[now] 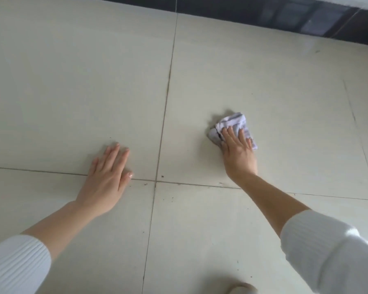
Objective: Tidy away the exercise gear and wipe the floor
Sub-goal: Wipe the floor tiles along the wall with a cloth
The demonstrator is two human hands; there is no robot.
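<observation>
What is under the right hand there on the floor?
A crumpled white, grey-striped cloth, pressed by the right hand onto the pale floor tile. The cloth beneath the hand and the tile below it are covered.

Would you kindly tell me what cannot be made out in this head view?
Floor beneath the cloth: hidden by the cloth and the right hand, head view.
Pale object at the bottom edge: cut off by the frame, unidentifiable.
Reflections in the dark skirting: too blurred to read.
Exercise gear: outside the frame, if any.

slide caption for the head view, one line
Right hand presses a folded cloth onto the tiled floor while the left hand rests flat.
</observation>
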